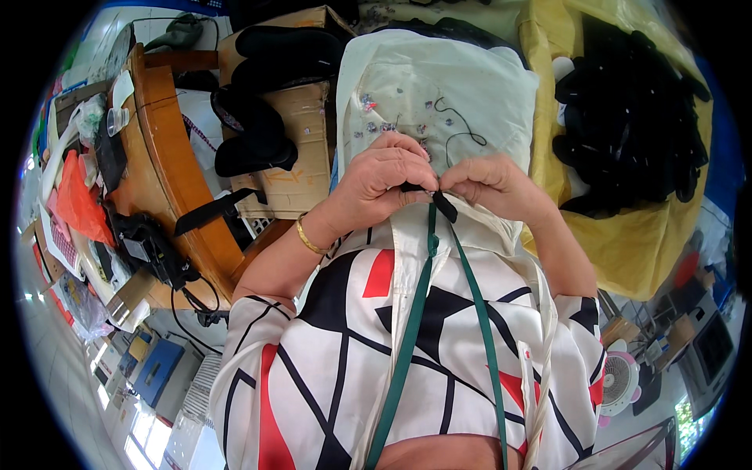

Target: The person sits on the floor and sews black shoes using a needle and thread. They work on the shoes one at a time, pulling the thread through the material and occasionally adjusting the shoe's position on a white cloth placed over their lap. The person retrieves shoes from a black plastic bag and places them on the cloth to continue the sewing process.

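Observation:
My left hand (389, 176), with a gold bangle (308, 235) on its wrist, and my right hand (489, 186) meet over my lap. Fingertips of both are pinched together on a small black strip of fabric (445, 207), whose free end hangs down between them. Most of that strip is hidden by the fingers. A green lanyard (407, 337) runs down my front and passes just below the hands. Beneath them lies a white cloth (501, 102) with several small grey and red bits (372, 127) and a loose black cord (466, 135).
To the right, a yellow bag (611, 254) holds a heap of black pieces (627, 117). On the left, black shoe-like pieces (251, 129) rest on a cardboard box (309, 168) beside a curved wooden table edge (168, 149). A fan (619, 376) stands at lower right.

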`<control>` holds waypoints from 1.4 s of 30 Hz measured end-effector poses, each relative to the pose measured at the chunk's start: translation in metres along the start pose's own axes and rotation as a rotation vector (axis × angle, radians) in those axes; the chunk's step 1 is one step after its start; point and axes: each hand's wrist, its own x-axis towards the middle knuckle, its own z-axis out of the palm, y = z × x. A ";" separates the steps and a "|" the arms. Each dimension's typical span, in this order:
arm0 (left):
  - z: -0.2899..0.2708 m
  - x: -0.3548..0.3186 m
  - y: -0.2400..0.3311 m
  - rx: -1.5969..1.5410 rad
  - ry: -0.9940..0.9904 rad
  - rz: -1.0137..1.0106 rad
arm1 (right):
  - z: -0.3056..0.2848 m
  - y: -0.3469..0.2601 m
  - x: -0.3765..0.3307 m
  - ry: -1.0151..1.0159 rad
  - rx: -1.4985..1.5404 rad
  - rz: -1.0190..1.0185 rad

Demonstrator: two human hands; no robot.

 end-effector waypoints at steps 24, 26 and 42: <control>0.022 -0.014 -0.021 0.281 0.140 -0.163 | 0.029 -0.015 0.018 0.277 -0.935 -0.274; 0.022 -0.010 -0.016 0.220 0.150 -0.176 | 0.031 -0.012 0.017 0.196 -1.068 -0.237; -0.005 -0.011 -0.030 0.365 0.276 -0.180 | -0.066 -0.006 -0.028 0.919 1.161 -0.195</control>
